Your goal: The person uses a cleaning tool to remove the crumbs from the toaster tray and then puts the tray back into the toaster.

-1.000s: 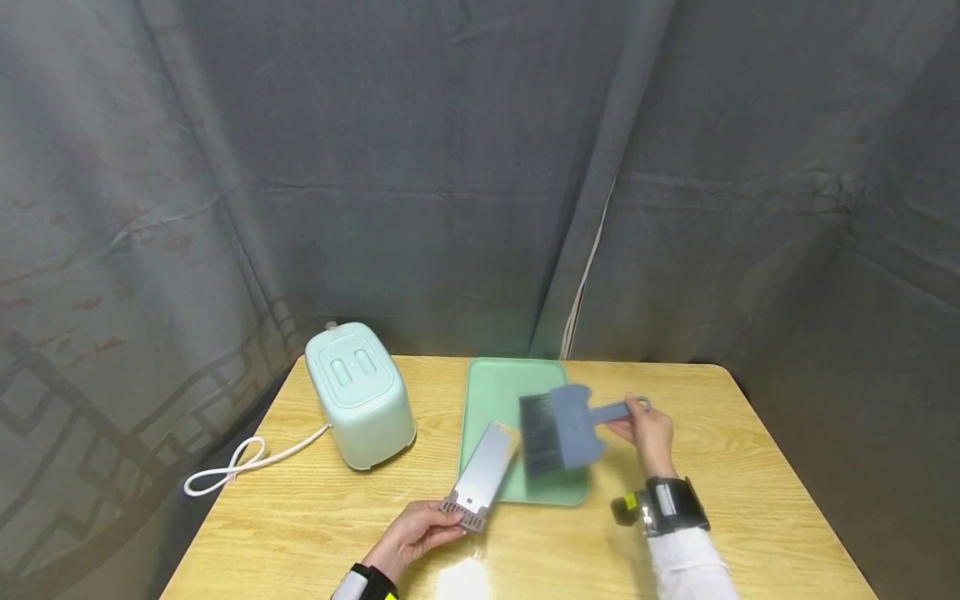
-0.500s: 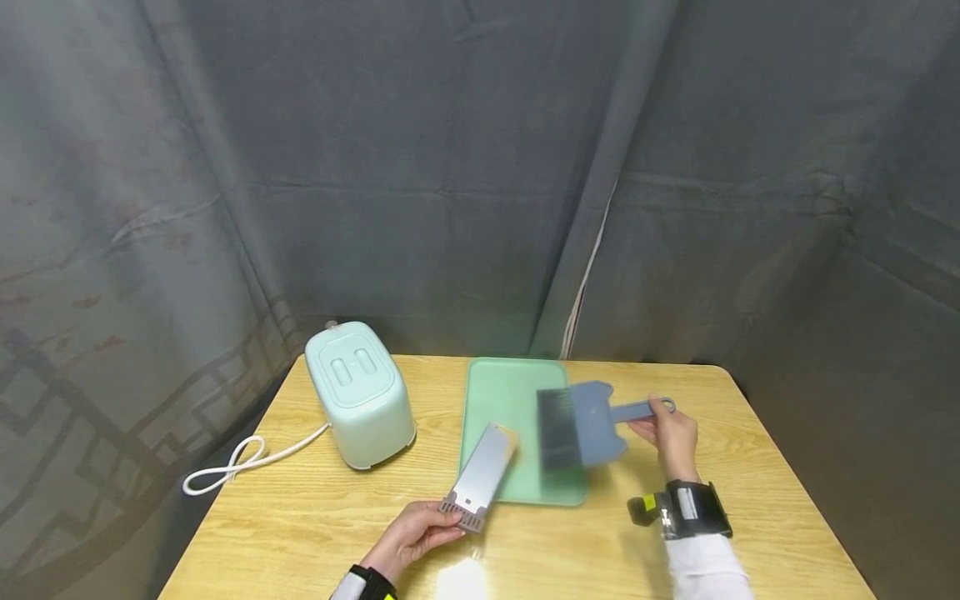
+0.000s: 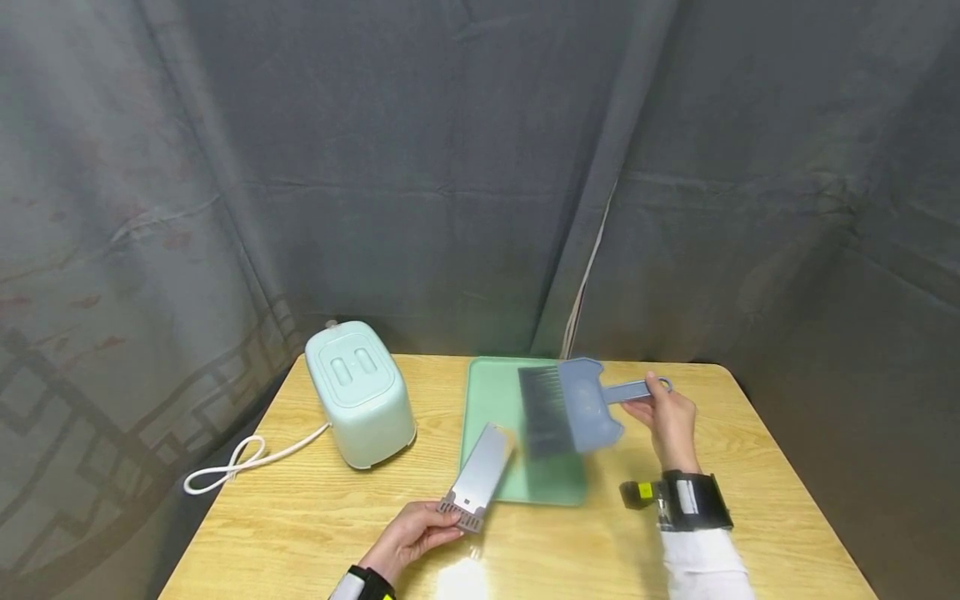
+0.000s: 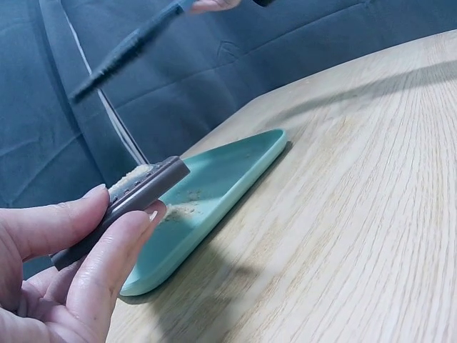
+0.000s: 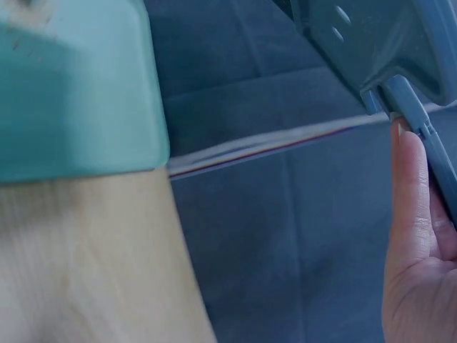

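Note:
My left hand (image 3: 420, 529) pinches the grey slotted end of a metal toaster crumb tray (image 3: 480, 473), thumb on top. The tray slants over the near left part of a mint-green serving tray (image 3: 491, 392). Pale crumbs (image 4: 136, 174) lie on the crumb tray, seen in the left wrist view, with more crumbs (image 4: 184, 209) on the green tray below. By its handle, my right hand (image 3: 667, 423) grips a blue-grey hand brush (image 3: 588, 407). Its dark bristles, blurred, hang over the green tray, raised and apart from the crumb tray.
A mint-green toaster (image 3: 367, 408) with a covered top stands at the left of the wooden table (image 3: 285, 533). Its white cord (image 3: 255, 467) loops over the left edge. A grey curtain (image 3: 420, 208) hangs behind the table.
The right hand and brush shift right, then back leftward and farther from me, ending higher in the head view. My left hand and the crumb tray stay almost still.

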The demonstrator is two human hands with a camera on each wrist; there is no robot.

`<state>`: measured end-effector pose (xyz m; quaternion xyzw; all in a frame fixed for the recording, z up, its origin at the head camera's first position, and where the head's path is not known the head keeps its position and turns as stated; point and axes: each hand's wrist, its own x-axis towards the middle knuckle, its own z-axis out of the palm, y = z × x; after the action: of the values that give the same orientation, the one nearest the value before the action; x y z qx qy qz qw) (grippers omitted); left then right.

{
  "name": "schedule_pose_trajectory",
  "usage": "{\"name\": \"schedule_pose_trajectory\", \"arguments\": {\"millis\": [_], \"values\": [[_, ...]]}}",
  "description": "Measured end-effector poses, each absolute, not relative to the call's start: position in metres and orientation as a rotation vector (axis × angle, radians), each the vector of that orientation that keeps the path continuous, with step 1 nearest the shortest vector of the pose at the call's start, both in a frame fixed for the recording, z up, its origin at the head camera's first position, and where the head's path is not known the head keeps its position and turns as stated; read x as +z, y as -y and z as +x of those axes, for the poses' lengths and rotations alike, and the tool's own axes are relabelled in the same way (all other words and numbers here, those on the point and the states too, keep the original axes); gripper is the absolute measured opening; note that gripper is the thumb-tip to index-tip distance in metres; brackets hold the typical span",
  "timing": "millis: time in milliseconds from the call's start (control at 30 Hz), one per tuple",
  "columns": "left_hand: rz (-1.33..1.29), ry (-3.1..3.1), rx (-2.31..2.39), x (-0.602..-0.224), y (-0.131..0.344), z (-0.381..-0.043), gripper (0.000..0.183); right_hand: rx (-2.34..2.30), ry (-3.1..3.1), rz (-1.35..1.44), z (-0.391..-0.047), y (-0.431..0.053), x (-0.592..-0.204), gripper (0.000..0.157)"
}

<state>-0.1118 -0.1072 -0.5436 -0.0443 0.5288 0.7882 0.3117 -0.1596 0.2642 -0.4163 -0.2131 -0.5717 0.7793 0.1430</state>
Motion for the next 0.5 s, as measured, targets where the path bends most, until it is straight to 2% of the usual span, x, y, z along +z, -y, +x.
{"name": "schedule_pose_trajectory", "arguments": {"millis": [500], "values": [[-0.093, -1.388, 2.067, -0.543, 0.105, -0.112, 0.024, 2.262, 1.744, -0.453, -0.162, -0.232, -0.393, 0.031]]}}
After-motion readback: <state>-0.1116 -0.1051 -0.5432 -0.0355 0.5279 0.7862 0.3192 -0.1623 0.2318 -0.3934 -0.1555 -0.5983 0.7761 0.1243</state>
